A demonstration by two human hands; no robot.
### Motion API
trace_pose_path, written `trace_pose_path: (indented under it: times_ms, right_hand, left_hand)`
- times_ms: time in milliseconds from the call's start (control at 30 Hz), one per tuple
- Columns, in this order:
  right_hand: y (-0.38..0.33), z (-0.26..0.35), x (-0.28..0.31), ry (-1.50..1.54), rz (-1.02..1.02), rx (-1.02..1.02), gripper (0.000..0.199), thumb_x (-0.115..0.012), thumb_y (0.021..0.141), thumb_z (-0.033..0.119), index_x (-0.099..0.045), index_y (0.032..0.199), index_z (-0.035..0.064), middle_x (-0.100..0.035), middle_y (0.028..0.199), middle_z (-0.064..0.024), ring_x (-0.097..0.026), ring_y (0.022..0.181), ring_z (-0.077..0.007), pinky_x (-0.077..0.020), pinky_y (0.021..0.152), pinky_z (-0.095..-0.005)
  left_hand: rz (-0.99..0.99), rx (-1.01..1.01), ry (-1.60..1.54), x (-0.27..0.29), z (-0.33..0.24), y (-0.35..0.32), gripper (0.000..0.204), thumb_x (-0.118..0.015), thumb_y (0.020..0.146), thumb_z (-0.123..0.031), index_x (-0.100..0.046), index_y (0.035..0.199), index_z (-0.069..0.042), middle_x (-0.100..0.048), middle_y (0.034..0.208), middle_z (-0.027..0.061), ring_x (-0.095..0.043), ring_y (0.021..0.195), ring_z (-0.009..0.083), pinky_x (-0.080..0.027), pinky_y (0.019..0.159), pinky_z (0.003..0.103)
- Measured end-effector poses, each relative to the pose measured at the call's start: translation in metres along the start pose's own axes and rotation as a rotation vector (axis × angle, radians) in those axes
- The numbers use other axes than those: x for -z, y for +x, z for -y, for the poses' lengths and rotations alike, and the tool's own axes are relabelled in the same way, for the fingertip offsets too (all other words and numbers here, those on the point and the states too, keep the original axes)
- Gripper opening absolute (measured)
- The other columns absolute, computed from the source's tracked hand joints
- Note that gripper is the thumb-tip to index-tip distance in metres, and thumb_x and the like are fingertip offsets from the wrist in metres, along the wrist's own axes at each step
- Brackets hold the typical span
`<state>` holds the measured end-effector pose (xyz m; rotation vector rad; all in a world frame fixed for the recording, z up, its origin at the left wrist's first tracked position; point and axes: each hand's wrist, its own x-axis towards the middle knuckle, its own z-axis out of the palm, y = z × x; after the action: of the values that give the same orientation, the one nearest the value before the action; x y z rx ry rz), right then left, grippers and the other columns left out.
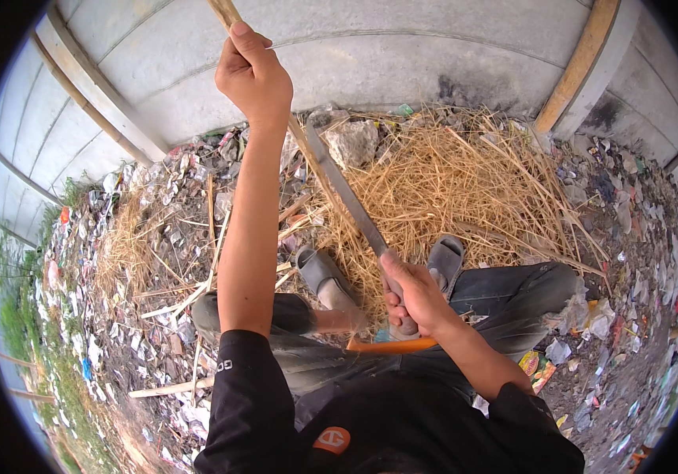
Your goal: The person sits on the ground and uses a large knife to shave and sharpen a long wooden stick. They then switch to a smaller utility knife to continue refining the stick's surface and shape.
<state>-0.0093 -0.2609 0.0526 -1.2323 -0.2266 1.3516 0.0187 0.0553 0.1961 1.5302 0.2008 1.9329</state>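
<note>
The left hand [253, 75] is holding tight around a long stick [321, 170], up at the far left. The right hand [418, 296], nearer, is gripping a long knife [354, 207] by its near end. The knife is pointing far and a bit left. The stick is slanting that way too, running close beside it; I can't tell if they're touching. The cutting is looking partly done: a heap of dry strips [449, 178] is lying past the gray sandals [317, 266], but the stick is looking long, so some is probably left.
</note>
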Motion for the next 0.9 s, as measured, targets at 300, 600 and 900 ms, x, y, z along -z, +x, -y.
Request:
trace_pose_path:
  times_ms: [300,600,900]
  right_hand:
    - [-0.041,0.116,0.003,0.231,-0.065,0.764,0.056,-0.049,0.097,0.067,-0.046,0.086,0.0121,-0.037,0.056,0.0035,-0.035,0.039,-0.0078,-0.0370,0.041,-0.0271]
    - [-0.005,0.014,0.009,0.044,0.057,0.231,0.046,-0.056,0.099,0.055,-0.046,0.085,0.0117,-0.041,0.058,0.0017,-0.040,0.043,-0.0078,-0.0419,0.045,-0.0305]
    - [-0.047,0.113,0.024,0.187,-0.068,0.650,0.047,-0.045,0.103,0.055,-0.045,0.087,0.0117,-0.037,0.055,0.0057,-0.032,0.035,-0.0056,-0.0362,0.037,-0.0267]
  left_hand:
    - [0.077,0.116,-0.181,0.012,0.002,0.004,0.057,-0.046,0.108,-0.044,-0.038,0.062,-0.011,-0.035,0.048,-0.0043,-0.030,0.040,0.0036,-0.020,0.039,0.024]
    - [0.132,0.145,-0.280,-0.005,-0.002,0.001,0.059,-0.045,0.108,-0.046,-0.036,0.062,-0.009,-0.032,0.050,-0.0040,-0.028,0.040,0.0047,-0.020,0.039,0.025]
    - [0.068,0.150,-0.240,0.015,0.007,0.008,0.055,-0.047,0.108,-0.044,-0.038,0.066,-0.008,-0.034,0.056,-0.0033,-0.025,0.042,0.0045,-0.021,0.040,0.025]
